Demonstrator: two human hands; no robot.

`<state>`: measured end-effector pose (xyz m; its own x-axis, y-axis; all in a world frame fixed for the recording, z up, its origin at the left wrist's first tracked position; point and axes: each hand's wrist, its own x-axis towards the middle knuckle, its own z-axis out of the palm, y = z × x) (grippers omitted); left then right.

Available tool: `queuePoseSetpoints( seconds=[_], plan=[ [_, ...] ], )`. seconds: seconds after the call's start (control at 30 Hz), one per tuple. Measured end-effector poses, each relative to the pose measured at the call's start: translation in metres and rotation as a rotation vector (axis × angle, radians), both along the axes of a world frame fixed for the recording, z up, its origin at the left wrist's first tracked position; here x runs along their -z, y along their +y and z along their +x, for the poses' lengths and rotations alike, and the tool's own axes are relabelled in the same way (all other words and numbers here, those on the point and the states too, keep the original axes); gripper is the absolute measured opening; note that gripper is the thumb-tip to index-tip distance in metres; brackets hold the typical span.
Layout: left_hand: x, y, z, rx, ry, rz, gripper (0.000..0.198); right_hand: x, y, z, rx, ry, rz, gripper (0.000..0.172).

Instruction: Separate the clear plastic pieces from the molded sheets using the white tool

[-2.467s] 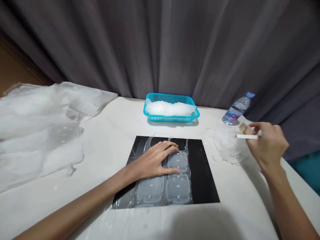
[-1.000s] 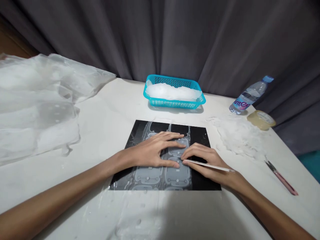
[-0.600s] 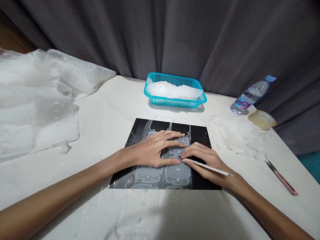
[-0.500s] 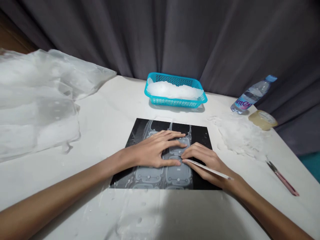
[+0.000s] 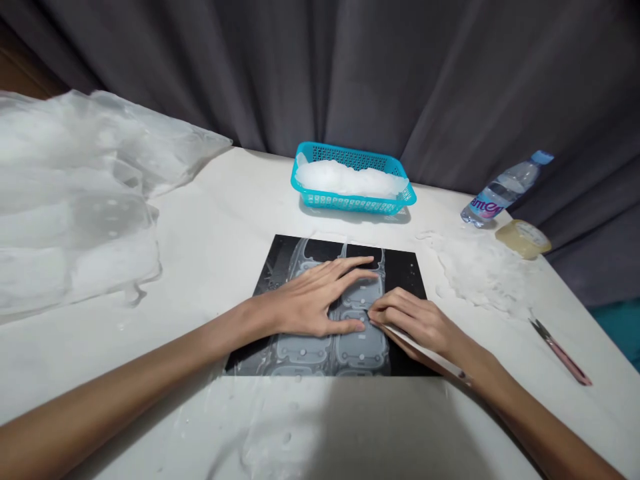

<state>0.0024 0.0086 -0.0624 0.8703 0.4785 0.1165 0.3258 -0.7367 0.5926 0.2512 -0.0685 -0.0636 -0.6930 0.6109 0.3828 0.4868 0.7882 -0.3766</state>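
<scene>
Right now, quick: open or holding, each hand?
Left hand: open, spread over the clear molded plastic.
Right hand: closed, holding a slim white tool.

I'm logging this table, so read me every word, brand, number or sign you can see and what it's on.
"nte", part of a longer word on the bottle; its outer letters curve out of clear view.
Moulded plastic sheet: marks too small to read.
White tool: mark near its end, too small.
Yellowish item: any print too blurred.
</scene>
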Motion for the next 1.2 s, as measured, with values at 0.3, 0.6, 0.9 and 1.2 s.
queuePoseSetpoints(
  seconds=[0.3, 0.6, 0.9, 1.2],
  plan=[
    [0.002, 0.002, 0.0, -0.008, -0.013, -0.018, 0.085, 0.014, -0.003, -0.005, 0.057, -0.066, 0.096, 0.016],
    [-0.007, 0.001, 0.002, -0.032, 0.087, -0.027, 0.087, 0.011, -0.009, -0.004, 0.102, -0.129, 0.167, 0.014],
    [-0.003, 0.003, 0.002, -0.034, 0.033, -0.038, 0.098, 0.016, -0.006, -0.006, 0.118, -0.223, 0.138, 0.044],
    [-0.004, 0.004, 0.001, -0.027, 0.188, -0.101, 0.115, 0.001, 0.016, -0.013, 0.364, 0.037, 0.206, 0.023]
  ],
)
